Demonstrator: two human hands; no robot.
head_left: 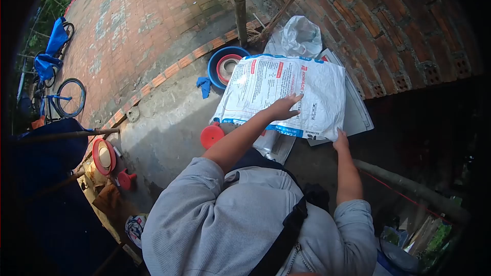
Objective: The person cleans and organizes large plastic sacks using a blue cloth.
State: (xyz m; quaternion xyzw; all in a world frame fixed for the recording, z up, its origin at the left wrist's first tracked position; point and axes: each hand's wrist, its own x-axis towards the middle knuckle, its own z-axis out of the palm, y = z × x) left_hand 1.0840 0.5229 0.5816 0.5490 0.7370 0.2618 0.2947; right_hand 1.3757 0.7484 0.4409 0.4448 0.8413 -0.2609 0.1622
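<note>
A large white printed sack [261,84] is spread out in front of me, with blue bands along its edges and red lettering. Over its middle is my left hand [286,108], fingers apart, nothing held in them. At the sack's near right corner, my right hand [340,139] has its fingers closed on the edge. Part of a blue basin [214,64] with a red basin inside it shows past the sack's far left edge. Just left of the sack's near edge lies a red round object [211,136].
A crumpled white bag [302,36] and flat white boards [357,112] lie beyond the sack, near a brick wall [378,25]. A wooden post [239,7] stands behind the basins. Bicycles [69,97] and a red basin [104,157] are at the left.
</note>
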